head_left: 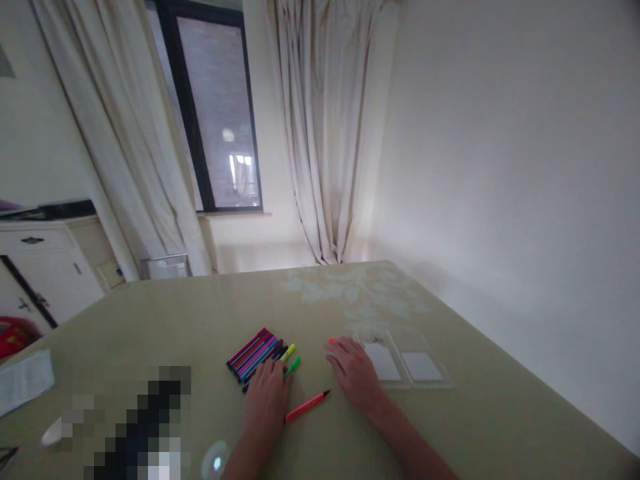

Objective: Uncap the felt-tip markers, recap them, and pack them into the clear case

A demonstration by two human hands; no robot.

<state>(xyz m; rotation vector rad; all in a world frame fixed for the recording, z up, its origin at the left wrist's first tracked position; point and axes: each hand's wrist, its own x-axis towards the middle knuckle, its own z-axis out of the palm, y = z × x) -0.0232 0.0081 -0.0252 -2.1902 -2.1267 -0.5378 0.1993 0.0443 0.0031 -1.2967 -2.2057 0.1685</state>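
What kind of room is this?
It looks like a room in somebody's home, though I can't tell which one. Long cream fabric curtains hang by a dark-framed glass window, and a white cabinet with dark handles stands on the left.

Left hand [267, 393] over the marker row [254, 353], right hand [354, 369] by a clear case [407, 363] — red marker [306, 407] (dark-tipped) lying between.

Slim coloured markers [253, 351] lie side by side — one red marker [304, 407] rests slanted, apart from them.
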